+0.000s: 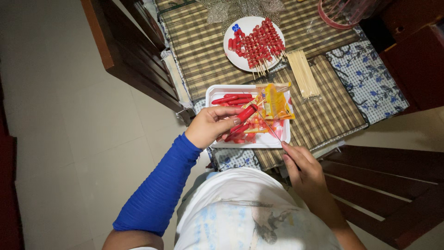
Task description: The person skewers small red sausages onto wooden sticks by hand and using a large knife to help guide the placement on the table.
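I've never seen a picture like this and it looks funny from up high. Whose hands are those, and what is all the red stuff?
The camera sits on a person's head and looks down, so you see their own two hands and their lap. No machine here.

The left hand, with a blue sleeve, pinches a small red sausage. The right hand holds a thin wooden skewer that points toward the sausage.

Under the hands is a white tray with more red sausages and a yellow plastic wrapper. Farther back, a round white plate holds many filled skewers. Beside it lies a bundle of bare sticks. Everything rests on a table with striped mats.
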